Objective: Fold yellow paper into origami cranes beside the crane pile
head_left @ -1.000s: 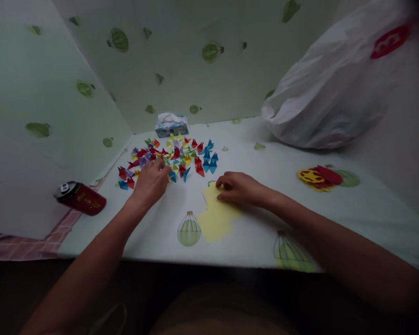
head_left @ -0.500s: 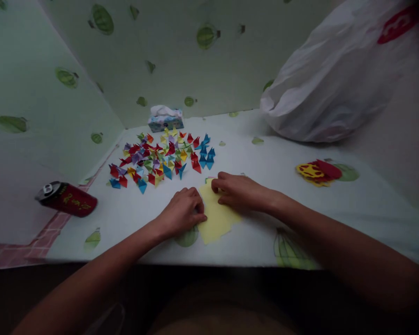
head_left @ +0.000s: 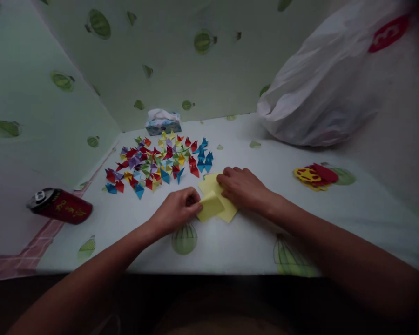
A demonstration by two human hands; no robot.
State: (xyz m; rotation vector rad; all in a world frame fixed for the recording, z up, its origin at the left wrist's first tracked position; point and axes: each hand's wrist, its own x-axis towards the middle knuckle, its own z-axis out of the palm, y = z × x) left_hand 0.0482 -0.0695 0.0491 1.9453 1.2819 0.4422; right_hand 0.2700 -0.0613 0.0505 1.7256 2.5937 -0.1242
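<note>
Several yellow paper sheets [head_left: 229, 213] lie on the white table in front of me. My left hand [head_left: 179, 207] pinches the left edge of a yellow sheet [head_left: 210, 207], which is lifted and bent over the others. On the right side of the sheets rests my right hand [head_left: 242, 188], its fingers curled down on the paper near the upper edge. Beyond my hands, to the left, stand many small folded paper figures [head_left: 153, 163] in red, blue, yellow, green and purple.
A red can [head_left: 64, 205] lies at the left. Behind the figures is a tissue box [head_left: 163, 123]. At the back right sits a large white plastic bag [head_left: 310, 97]. Yellow and red cutouts [head_left: 316, 176] lie right of my hands.
The near part of the yellow paper has come up and bent over under my left hand's pinch. My right hand has shifted slightly right, and the view has moved a little.
</note>
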